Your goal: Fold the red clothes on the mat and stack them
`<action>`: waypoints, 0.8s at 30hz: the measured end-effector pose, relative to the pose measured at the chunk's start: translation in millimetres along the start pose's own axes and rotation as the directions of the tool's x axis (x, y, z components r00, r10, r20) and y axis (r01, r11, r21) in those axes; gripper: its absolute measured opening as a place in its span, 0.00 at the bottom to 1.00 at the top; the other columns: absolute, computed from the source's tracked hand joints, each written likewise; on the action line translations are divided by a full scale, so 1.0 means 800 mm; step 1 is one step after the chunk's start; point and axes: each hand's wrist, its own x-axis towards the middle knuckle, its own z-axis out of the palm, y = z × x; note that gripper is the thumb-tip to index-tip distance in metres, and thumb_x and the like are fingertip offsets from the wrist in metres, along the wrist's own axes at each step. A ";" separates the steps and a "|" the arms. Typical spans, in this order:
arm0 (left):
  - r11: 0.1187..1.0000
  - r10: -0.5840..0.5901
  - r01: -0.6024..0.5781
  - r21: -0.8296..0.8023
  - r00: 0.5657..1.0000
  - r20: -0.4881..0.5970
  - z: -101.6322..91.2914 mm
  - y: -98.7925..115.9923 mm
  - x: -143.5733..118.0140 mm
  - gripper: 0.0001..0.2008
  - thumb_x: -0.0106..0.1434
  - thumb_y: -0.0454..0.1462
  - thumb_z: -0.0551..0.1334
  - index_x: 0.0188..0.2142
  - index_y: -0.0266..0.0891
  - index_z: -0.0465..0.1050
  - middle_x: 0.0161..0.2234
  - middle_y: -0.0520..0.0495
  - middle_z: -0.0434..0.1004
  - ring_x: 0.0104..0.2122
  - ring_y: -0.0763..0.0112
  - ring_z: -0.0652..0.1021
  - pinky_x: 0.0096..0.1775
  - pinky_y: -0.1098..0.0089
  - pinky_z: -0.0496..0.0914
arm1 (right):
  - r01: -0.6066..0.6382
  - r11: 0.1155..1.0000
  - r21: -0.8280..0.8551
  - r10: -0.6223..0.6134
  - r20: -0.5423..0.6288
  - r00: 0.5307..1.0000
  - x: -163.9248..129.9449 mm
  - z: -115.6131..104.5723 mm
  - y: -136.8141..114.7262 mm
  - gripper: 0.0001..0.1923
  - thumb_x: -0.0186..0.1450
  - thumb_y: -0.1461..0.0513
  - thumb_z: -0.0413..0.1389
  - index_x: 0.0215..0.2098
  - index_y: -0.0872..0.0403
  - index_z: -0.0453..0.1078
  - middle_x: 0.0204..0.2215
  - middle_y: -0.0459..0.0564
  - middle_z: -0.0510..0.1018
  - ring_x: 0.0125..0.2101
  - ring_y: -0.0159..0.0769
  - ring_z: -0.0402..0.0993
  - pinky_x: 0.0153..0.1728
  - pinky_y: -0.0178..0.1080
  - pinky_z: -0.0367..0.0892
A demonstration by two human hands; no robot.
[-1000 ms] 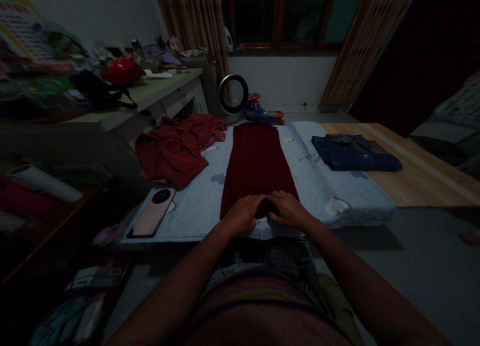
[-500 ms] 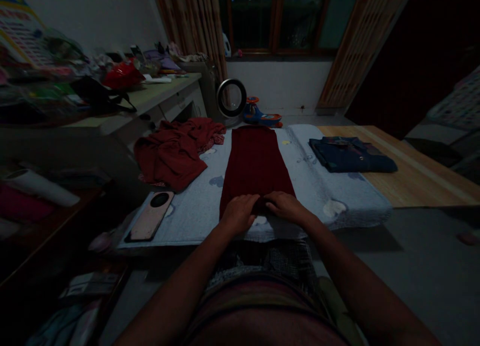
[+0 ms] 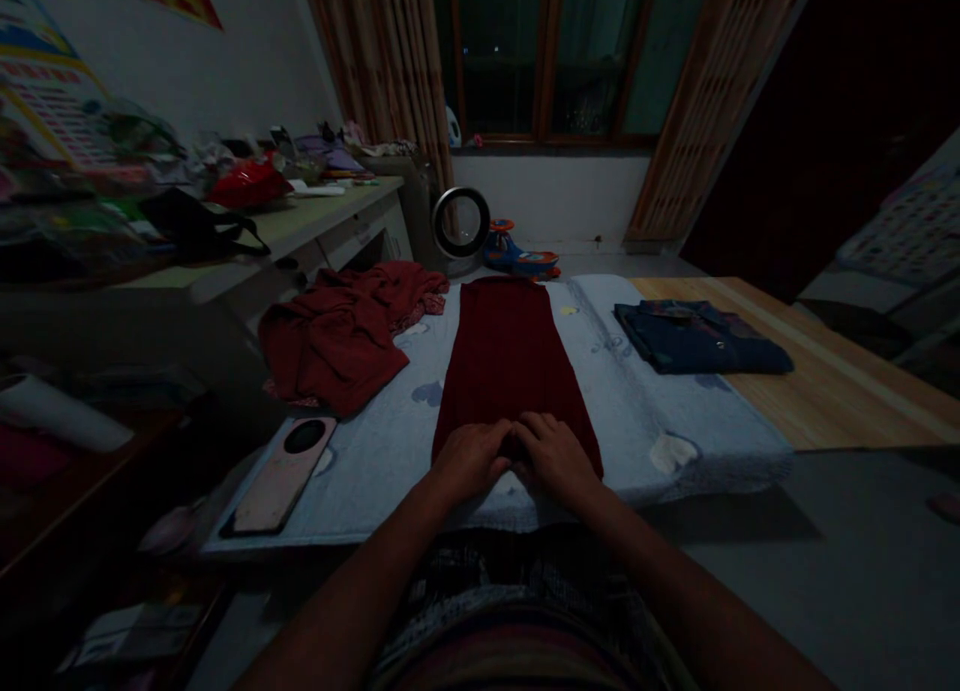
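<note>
Both hands, left [image 3: 471,458] and right [image 3: 556,453], lie side by side, fingers curled onto the near hem of the red cloth [image 3: 512,361] (whether they pinch it, I cannot tell). The cloth runs straight away from them on the mat [image 3: 379,451]. For a clean fold, I judge, grip both corners evenly and lift the hem square toward the far edge.

Room dim around me. Dark window [image 3: 555,56] far centre, curtain [image 3: 386,66] at its left. Cluttered desk [image 3: 300,226] along the left wall; wooden board [image 3: 840,391] right; grey floor [image 3: 847,571] near right
</note>
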 end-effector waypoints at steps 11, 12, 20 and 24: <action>0.832 0.196 -0.130 -0.539 0.978 0.068 -0.051 -0.069 0.075 0.12 0.66 0.39 0.54 0.46 0.40 0.68 0.47 0.46 0.76 0.47 0.67 0.76 0.50 0.66 0.68 | 0.061 0.998 -0.033 -0.058 0.075 0.995 0.003 0.004 0.010 0.14 0.67 0.65 0.53 0.51 0.51 0.67 0.42 0.50 0.75 0.39 0.38 0.68 0.39 0.40 0.58; 0.855 0.193 -0.144 -0.498 0.980 0.049 -0.048 -0.070 0.091 0.12 0.66 0.38 0.53 0.47 0.40 0.69 0.49 0.46 0.76 0.49 0.67 0.75 0.52 0.65 0.67 | 0.062 0.998 -0.031 -0.059 0.075 0.995 0.002 0.005 0.010 0.14 0.67 0.65 0.53 0.51 0.51 0.67 0.42 0.50 0.75 0.39 0.38 0.69 0.40 0.40 0.58; 0.891 0.433 -0.410 -0.195 0.896 0.095 0.007 -0.048 0.199 0.19 0.68 0.35 0.52 0.57 0.45 0.66 0.63 0.47 0.63 0.66 0.62 0.55 0.62 0.51 0.54 | 0.051 0.999 0.002 -0.051 0.096 0.994 0.007 0.001 0.010 0.11 0.67 0.65 0.53 0.48 0.50 0.68 0.37 0.49 0.76 0.36 0.37 0.70 0.36 0.38 0.58; 0.874 0.480 -0.457 -0.164 0.863 0.154 0.028 -0.051 0.209 0.21 0.67 0.38 0.54 0.59 0.46 0.63 0.64 0.46 0.61 0.66 0.61 0.56 0.62 0.49 0.53 | 0.041 0.999 0.023 -0.043 0.106 0.993 0.012 -0.008 0.011 0.10 0.67 0.66 0.52 0.45 0.50 0.69 0.36 0.47 0.76 0.34 0.35 0.70 0.34 0.37 0.58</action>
